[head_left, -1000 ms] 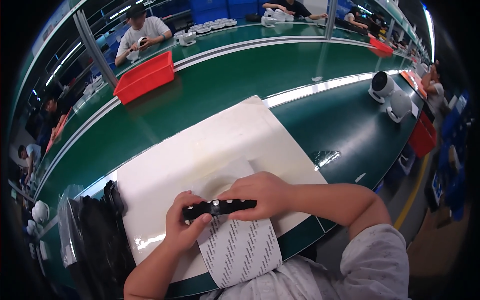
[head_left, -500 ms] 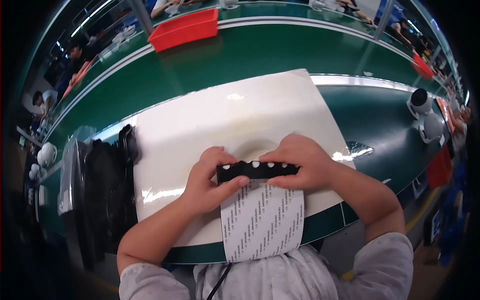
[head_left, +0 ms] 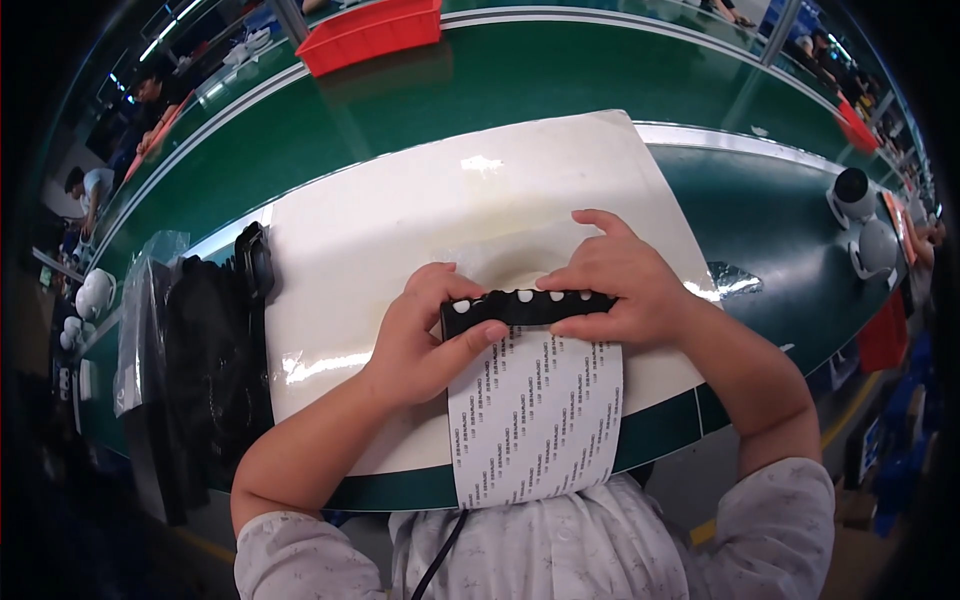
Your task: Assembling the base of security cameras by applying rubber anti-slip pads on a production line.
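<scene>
A black strip (head_left: 535, 312) with several white round spots along its upper edge lies across the top of a white sheet (head_left: 537, 425) printed with rows of small dark marks. Whether the strip is a folded-over part of that sheet I cannot tell. The sheet hangs toward me over the table's near edge. My left hand (head_left: 425, 330) grips the strip's left end, thumb on the near side and fingers behind. At the other end my right hand (head_left: 630, 285) pinches the strip between thumb and fingers, its index finger lifted away.
Under my hands lies a white board (head_left: 370, 240) on the green table. To the left are black parts (head_left: 215, 350) with clear plastic bagging (head_left: 145, 330). White rounded devices (head_left: 874, 250) stand at the right, near a clear plastic scrap (head_left: 735, 280). A red bin (head_left: 370, 38) stands beyond; people work farther off.
Both hands and the black strip have shifted slightly away from me and to the right. My right index finger has come up off the strip.
</scene>
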The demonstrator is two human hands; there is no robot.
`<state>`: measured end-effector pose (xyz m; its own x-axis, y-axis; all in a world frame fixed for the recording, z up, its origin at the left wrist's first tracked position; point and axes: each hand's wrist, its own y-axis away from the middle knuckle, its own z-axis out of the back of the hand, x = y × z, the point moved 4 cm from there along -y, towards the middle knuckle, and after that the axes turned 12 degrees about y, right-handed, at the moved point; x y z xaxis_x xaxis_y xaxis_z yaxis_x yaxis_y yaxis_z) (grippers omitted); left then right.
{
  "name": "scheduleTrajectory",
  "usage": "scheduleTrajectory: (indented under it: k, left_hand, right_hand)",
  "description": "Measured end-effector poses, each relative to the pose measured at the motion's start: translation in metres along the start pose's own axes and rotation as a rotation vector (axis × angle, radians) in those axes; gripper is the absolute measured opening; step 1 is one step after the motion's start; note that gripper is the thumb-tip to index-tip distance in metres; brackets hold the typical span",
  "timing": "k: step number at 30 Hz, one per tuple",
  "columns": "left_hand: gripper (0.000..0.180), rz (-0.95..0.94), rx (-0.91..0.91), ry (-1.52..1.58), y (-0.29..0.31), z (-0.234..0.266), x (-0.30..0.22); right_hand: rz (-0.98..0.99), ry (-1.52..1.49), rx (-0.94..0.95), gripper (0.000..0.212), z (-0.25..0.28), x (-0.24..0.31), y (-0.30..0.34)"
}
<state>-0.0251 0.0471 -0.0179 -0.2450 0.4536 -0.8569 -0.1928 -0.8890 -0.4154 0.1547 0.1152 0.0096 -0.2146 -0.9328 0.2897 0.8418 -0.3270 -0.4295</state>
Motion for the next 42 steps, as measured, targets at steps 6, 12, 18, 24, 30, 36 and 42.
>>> scheduleTrajectory:
  k: [6, 12, 18, 24, 30, 36, 42]
  left_hand:
    - [0.023, 0.060, -0.044, 0.056, 0.001, 0.001, 0.000]
    - [0.020, 0.089, -0.012, 0.066, 0.001, 0.001, -0.001]
    - [0.018, 0.077, -0.039, 0.074, 0.000, 0.001, -0.001]
    - [0.019, 0.083, -0.014, 0.101, -0.001, 0.004, -0.001]
    - [0.019, 0.043, -0.002, 0.070, -0.002, 0.006, -0.001]
    - [0.014, 0.141, 0.030, 0.195, -0.002, 0.008, 0.001]
    - [0.012, 0.154, 0.086, 0.283, -0.004, 0.009, 0.002]
  right_hand:
    - [-0.020, -0.047, 0.004, 0.026, -0.001, -0.001, -0.001]
    - [-0.053, -0.056, 0.081, 0.030, -0.007, -0.002, -0.001]
    - [-0.079, -0.094, 0.118, 0.038, -0.003, 0.001, -0.002]
    - [-0.048, 0.006, 0.110, 0.033, 0.000, 0.004, -0.004]
    - [0.039, 0.168, -0.059, 0.029, 0.002, 0.009, -0.003]
    - [0.076, 0.128, -0.074, 0.027, 0.001, 0.008, -0.002]
    - [-0.011, -0.005, 0.008, 0.028, 0.000, 0.004, -0.004]
